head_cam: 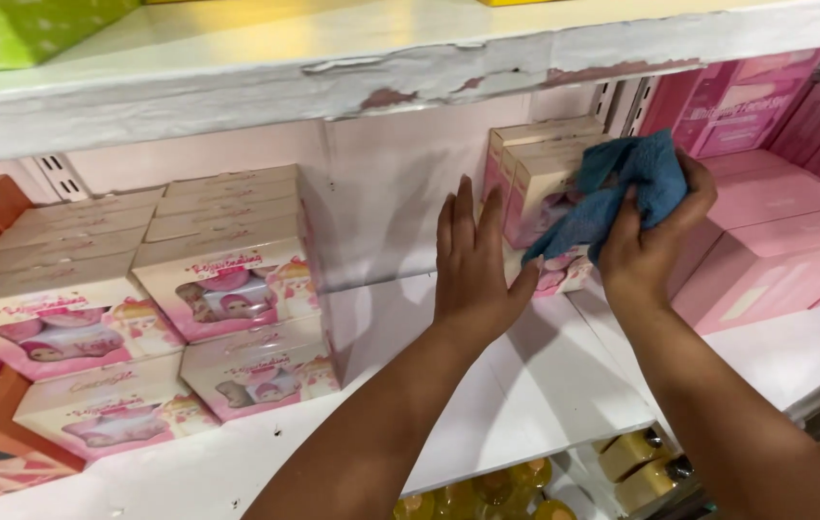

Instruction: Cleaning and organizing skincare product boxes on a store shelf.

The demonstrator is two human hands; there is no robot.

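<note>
My right hand (655,241) grips a bunched blue cloth (622,188) and presses it against a stack of cream and pink printed boxes (537,183) at the back of a white shelf (535,385). My left hand (473,265) hovers flat, fingers together and pointing toward the back wall, just left of that stack and over the bare shelf surface. It holds nothing. Both forearms reach in from the lower edge of the view.
Stacks of similar cream and pink boxes (189,279) fill the shelf's left side. Plain pink boxes (785,231) stand at the right. A white shelf with peeling paint (381,72) hangs close overhead. Yellow bottles (641,462) sit on the shelf below.
</note>
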